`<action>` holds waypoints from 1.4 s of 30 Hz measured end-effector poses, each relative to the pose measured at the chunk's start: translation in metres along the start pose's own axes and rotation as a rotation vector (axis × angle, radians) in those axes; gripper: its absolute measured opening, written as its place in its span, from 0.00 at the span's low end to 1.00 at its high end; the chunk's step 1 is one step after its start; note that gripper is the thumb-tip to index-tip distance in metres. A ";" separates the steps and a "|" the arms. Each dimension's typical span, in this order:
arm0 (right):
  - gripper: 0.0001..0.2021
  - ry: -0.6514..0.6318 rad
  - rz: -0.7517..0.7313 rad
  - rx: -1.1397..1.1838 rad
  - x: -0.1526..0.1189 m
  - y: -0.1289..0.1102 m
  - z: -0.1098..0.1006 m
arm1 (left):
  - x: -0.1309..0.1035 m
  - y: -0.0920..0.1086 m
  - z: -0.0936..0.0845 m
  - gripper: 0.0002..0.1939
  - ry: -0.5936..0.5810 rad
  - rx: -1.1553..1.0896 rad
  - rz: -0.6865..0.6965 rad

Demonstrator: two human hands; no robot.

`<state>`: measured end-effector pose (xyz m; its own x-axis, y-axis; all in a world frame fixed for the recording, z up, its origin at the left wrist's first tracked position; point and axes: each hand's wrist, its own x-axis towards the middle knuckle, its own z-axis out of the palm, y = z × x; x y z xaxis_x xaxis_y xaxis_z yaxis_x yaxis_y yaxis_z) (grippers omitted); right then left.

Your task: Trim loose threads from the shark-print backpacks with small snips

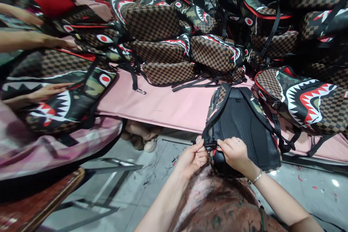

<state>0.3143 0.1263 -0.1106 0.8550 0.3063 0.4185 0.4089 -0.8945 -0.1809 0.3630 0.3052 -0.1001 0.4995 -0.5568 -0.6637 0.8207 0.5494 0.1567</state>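
Because the backpack (244, 127) lies with its padded back panel up, its black straps are within easy reach of both hands. It straddles the near edge of the pink table (157, 98), the far end on the surface and the near end jutting out over the person's lap (225, 203), which probably brings the lower left corner close and helps steady the load. At that corner the left hand (193, 157) pinches a black strap (211, 145) between thumb and forefinger, the other fingers curled loosely beneath. From the other side, the right hand (236, 152) has its fingers closed on the strap's opposite end, its wrist passing above the backpack's near end. Held between two such grips, the short dark stretch can be controlled from either side; whether a buckle there is fastened cannot be told. A shark-mouth bag (307, 98) rests to the right, and checkered bags (154, 21) are stacked behind, apparently leaving the near edge for handling. At far left, a co-worker's hand (51, 90) touches another bag (65, 105).
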 end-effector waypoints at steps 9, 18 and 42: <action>0.12 -0.030 0.008 0.007 0.001 0.001 0.000 | -0.001 -0.001 0.001 0.16 -0.005 0.000 0.021; 0.12 0.057 0.092 0.248 0.006 -0.003 -0.001 | -0.007 0.002 -0.002 0.19 0.085 0.426 0.293; 0.18 -0.003 0.866 1.156 0.057 0.062 0.017 | -0.030 0.031 -0.001 0.12 -0.189 2.017 0.762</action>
<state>0.3938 0.0938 -0.1136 0.9635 -0.1831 -0.1954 -0.2054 -0.0369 -0.9780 0.3728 0.3392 -0.0758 0.6941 -0.7160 -0.0747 -0.4576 -0.5189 0.7221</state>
